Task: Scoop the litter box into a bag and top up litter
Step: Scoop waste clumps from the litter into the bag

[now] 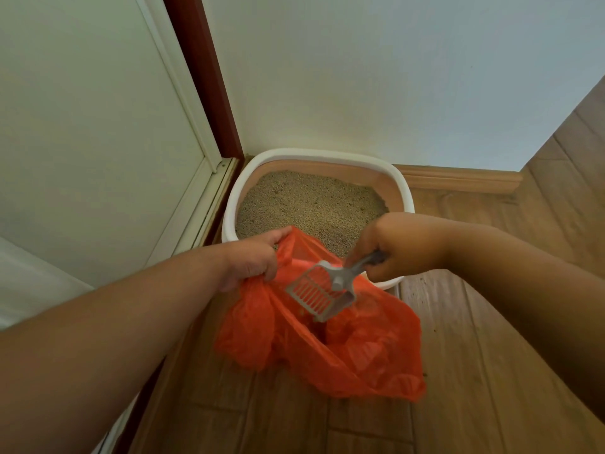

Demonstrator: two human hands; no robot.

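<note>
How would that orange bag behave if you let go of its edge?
The orange bag looks thin and crumpled, so it is probably floppy and light. Only the left hand holds its mouth open; released, it would likely sag shut.

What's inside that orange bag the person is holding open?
The grey slotted litter scoop in the right hand sits tipped at the mouth of the orange bag, which the left hand holds open. Its slots look empty. The folds hide the bag's bottom and contents.

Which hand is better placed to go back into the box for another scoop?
The right hand. It already grips the grey scoop, which is tipped over the orange bag next to the litter box. The left hand is holding the bag's mouth open.
</note>
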